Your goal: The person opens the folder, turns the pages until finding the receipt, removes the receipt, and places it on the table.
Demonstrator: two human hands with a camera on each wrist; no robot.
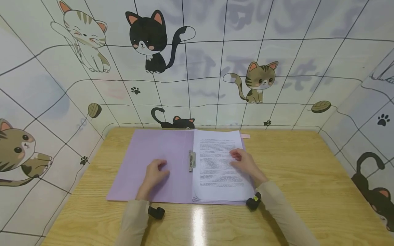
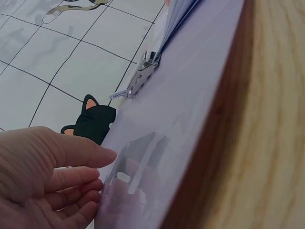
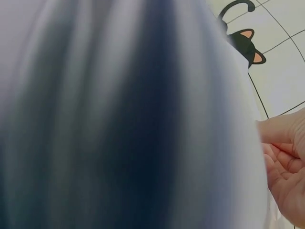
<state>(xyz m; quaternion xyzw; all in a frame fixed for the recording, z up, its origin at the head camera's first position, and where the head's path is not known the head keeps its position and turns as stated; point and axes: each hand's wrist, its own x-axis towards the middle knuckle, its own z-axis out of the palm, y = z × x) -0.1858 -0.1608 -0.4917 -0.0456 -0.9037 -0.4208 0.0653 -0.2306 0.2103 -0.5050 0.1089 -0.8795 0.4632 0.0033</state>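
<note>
A light purple folder [image 1: 126,184] lies spread on the table, with a metal lever clip [image 1: 191,161] at its spine. On the folder's right side is a stack of printed sheets [image 1: 220,193], its lower edges slightly fanned. My left hand [image 1: 155,174] is at the inner left cover, fingers loosely bent and holding nothing; the left wrist view shows the fingertips close to the cover's glossy surface. Over the right part of the top sheet is my right hand [image 1: 245,162], fingers loosely bent. In the right wrist view its thumb meets the page, while blurred sheet edges fill much of the picture.
The folder lies on a wooden table [image 1: 295,164], near its back edge. A pink tab [image 1: 245,136] sticks out at the stack's upper right. Walls with printed cats [image 1: 260,82] and grid lines enclose the table at the back and both sides. Each wrist wears a small black camera [image 1: 157,213].
</note>
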